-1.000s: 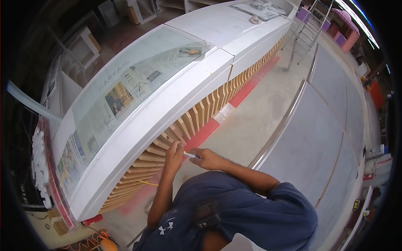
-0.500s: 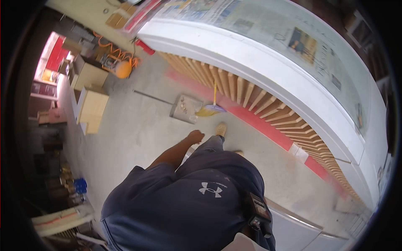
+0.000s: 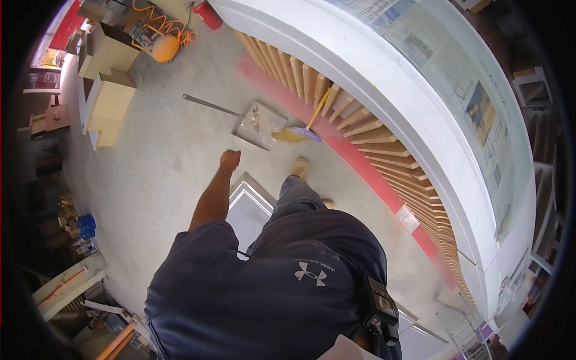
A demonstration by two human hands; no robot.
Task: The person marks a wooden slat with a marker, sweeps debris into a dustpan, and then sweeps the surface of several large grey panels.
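Note:
My left hand (image 3: 230,159) hangs over the bare floor with its fingers curled in, and nothing shows in it. Nearest to it lies a long-handled grey dustpan (image 3: 239,133) with bits of debris in its pan; the hand is apart from it. A broom (image 3: 305,133) with a yellow handle, a purple head and yellowish bristles leans on the wooden slats beside the pan. My right hand is out of sight.
A white curved counter (image 3: 384,78) with wooden slats (image 3: 384,147) runs along the right. Behind my left arm is a grey framed panel (image 3: 249,207). An orange compressor (image 3: 166,48) and pale wooden cabinets (image 3: 111,99) stand at the upper left. A ladder (image 3: 465,339) shows at lower right.
My left hand has swung left and forward, away from my leg. The dustpan and broom appear slightly higher and to the left as the view shifts, and more of the framed panel shows.

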